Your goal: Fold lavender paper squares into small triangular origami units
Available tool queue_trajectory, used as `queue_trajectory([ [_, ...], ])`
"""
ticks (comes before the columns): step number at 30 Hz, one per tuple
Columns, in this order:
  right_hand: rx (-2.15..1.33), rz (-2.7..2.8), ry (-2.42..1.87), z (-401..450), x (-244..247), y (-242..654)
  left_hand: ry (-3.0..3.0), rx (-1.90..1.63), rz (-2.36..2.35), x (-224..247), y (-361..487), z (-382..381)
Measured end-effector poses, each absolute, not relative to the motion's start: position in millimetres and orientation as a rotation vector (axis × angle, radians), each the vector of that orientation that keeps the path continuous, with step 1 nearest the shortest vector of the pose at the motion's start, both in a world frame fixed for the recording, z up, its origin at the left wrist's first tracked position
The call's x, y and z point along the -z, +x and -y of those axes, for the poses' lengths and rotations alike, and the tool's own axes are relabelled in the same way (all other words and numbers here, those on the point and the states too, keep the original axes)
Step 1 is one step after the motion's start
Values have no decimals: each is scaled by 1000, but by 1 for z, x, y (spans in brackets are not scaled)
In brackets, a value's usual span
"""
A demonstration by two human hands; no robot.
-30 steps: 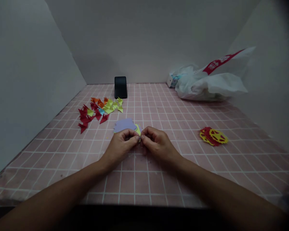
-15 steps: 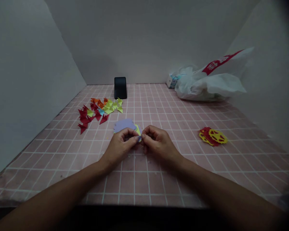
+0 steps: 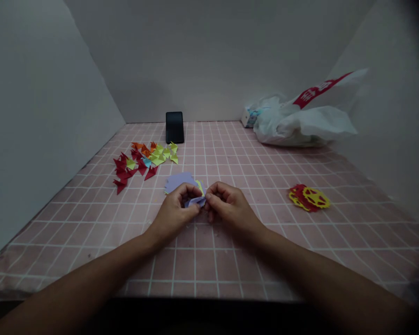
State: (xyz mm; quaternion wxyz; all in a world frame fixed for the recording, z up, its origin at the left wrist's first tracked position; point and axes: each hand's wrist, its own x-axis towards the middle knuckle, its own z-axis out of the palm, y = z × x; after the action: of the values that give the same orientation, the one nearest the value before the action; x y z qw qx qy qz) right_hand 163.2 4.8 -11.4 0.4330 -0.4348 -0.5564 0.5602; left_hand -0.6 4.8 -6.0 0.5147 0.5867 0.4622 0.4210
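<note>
A small folded purple paper [image 3: 196, 201] is held between my two hands over the middle of the table. My left hand [image 3: 172, 209] grips its left part between thumb and fingers. At its right end, my right hand [image 3: 228, 204] pinches it with thumb and forefinger. Flat purple paper pieces [image 3: 179, 180] lie just behind my left hand, with yellow paper [image 3: 200, 185] showing beside them. Several small folded paper figures, among them red ones [image 3: 122, 173], yellow ones [image 3: 158, 157] and orange ones [image 3: 145, 150], are grouped at the back left.
A black phone [image 3: 174, 127] leans at the back. At the back right lie a white plastic bag [image 3: 296, 125] and a small box [image 3: 248, 117]. Red and yellow cut-out paper rounds [image 3: 314, 198] rest to the right on the pink checked tablecloth [image 3: 226, 263]. Walls stand around three sides.
More of the purple paper now shows between my hands, its left part spread across my left fingers. My left thumb has shifted slightly down and left. The right hand has barely moved.
</note>
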Motion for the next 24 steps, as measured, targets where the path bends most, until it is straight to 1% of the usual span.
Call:
queue_trajectory([
  [6, -1410, 1381, -1080, -4, 13, 162, 1680, -1003, -1264, 8, -1, -2],
  [14, -1423, 1388, -1063, -4, 16, 162, 2225, -990, -1349, 10, -2, 4],
  [24, -1534, 1322, -1051, -5, 14, 164, 2378, -959, -1318, 10, -2, 4],
])
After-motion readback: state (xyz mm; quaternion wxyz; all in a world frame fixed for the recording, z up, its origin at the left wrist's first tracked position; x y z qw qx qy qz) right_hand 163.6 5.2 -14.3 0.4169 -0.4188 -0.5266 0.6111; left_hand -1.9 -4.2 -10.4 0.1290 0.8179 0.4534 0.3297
